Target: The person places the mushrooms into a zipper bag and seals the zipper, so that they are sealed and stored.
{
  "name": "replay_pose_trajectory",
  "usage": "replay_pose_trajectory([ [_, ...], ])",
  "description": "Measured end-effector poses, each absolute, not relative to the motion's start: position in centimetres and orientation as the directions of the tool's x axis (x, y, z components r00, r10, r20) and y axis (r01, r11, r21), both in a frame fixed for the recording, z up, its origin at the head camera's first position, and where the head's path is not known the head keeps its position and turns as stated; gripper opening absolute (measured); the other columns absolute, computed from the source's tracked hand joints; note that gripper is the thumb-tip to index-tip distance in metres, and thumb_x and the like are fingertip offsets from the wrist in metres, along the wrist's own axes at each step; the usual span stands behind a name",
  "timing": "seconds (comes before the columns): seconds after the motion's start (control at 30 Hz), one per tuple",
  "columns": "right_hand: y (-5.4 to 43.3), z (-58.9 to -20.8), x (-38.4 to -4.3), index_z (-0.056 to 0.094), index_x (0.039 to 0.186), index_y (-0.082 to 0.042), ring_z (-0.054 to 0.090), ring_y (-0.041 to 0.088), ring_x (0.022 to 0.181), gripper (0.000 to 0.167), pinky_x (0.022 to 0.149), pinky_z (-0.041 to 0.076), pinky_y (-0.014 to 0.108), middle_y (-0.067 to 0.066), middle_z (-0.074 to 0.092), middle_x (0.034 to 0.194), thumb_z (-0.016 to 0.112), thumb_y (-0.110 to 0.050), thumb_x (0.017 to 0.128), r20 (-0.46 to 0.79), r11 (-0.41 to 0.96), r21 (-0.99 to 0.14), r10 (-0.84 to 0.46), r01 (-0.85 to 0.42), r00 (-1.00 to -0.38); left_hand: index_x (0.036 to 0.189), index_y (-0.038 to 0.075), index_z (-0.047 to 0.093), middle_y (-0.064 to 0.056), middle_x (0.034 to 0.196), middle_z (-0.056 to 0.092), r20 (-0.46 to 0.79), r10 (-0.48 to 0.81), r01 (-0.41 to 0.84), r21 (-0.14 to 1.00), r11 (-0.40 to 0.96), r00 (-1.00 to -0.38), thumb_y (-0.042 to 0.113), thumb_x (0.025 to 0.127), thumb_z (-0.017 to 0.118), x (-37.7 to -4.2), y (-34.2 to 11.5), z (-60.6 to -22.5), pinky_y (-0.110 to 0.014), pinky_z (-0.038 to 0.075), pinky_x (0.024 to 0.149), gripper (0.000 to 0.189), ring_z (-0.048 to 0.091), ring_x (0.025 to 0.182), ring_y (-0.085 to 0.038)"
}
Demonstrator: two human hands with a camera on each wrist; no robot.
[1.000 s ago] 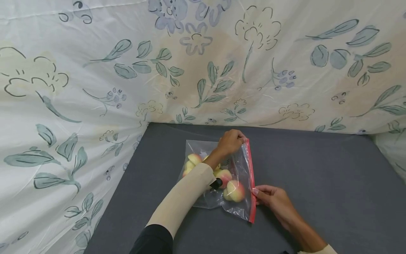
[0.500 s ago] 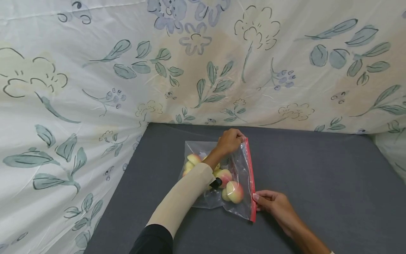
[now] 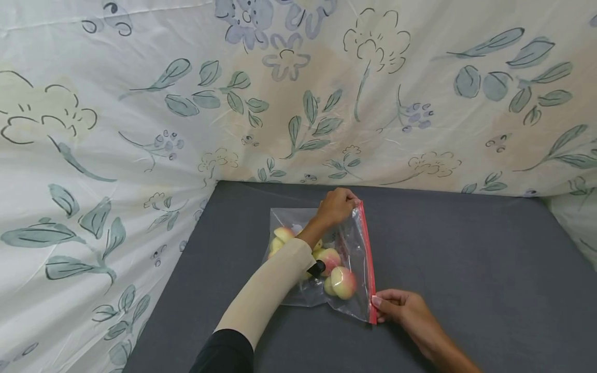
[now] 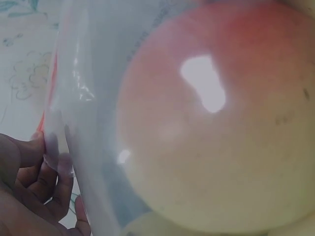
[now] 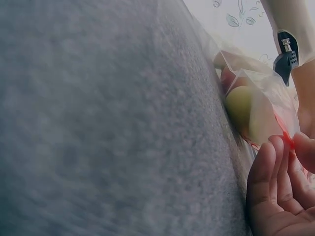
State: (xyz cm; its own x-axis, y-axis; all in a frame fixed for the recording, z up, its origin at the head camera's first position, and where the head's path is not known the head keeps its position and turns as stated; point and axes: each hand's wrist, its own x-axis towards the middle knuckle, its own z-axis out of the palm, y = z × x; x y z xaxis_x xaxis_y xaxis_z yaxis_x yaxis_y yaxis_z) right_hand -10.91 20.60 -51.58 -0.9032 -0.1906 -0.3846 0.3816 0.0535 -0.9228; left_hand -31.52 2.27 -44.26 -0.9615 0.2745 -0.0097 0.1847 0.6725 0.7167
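Observation:
A clear zip bag (image 3: 298, 298) with a red seal strip lies on the grey surface, its strip facing right. Inside it are several yellow-and-pink peaches (image 3: 344, 283), some hidden behind the left forearm. My left hand (image 3: 337, 206) reaches across the bag and pinches the far end of the strip. Near the other end of the strip, my right hand (image 3: 403, 310) pinches it between thumb and fingers. The left wrist view shows one peach (image 4: 216, 123) very close behind the plastic. In the right wrist view, the thumb and fingers of the right hand (image 5: 280, 191) meet at the red strip.
A dark grey cloth surface (image 3: 466, 269) extends under and around the bag. Floral fabric (image 3: 298, 103) hangs behind it and on the left side. A small black device (image 5: 285, 61) sits at the left sleeve's cuff.
My right hand has slid along the red strip toward its near end. The left hand keeps its grip at the far end, and the front peach has shifted slightly left.

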Motion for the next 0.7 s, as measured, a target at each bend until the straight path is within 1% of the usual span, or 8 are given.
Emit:
replay_pose_trajectory([
  [0.17, 20.7, -51.7, -10.4, 0.069, 0.116, 0.014, 0.07, 0.015, 0.079, 0.033, 0.077, 0.062, 0.03, 0.005, 0.073, 0.088, 0.073, -0.016, 0.101, -0.37, 0.059, -0.929, -0.209, 0.366, -0.905, 0.112, 0.015, 0.078, 0.006, 0.096, 0.072, -0.004, 0.261, 0.18, 0.716, 0.675, -0.965, 0.029, 0.11, 0.06, -31.5, 2.3, -44.2, -0.05, 0.045, 0.103, 0.023, 0.062, 0.082, -0.013],
  [0.4, 20.7, -51.5, -9.8, 0.07, 0.114, 0.012, 0.071, 0.016, 0.081, 0.032, 0.078, 0.062, 0.032, 0.008, 0.074, 0.089, 0.073, -0.017, 0.102, -0.376, 0.086, -0.927, -0.23, 0.366, -0.897, 0.113, 0.015, 0.078, 0.005, 0.094, 0.071, -0.008, 0.264, 0.177, 0.723, 0.668, -0.964, 0.029, 0.111, 0.06, -31.5, 2.2, -44.1, -0.052, 0.045, 0.105, 0.023, 0.062, 0.081, -0.013],
  [0.7, 20.9, -51.4, -9.1, 0.073, 0.112, 0.008, 0.072, 0.016, 0.083, 0.031, 0.078, 0.062, 0.032, 0.008, 0.076, 0.093, 0.074, -0.021, 0.102, -0.413, 0.155, -0.91, -0.246, 0.385, -0.877, 0.113, 0.015, 0.078, 0.005, 0.097, 0.073, 0.0, 0.255, 0.176, 0.723, 0.668, -0.967, 0.029, 0.11, 0.06, -31.5, 2.3, -44.0, -0.052, 0.045, 0.105, 0.023, 0.062, 0.083, -0.012],
])
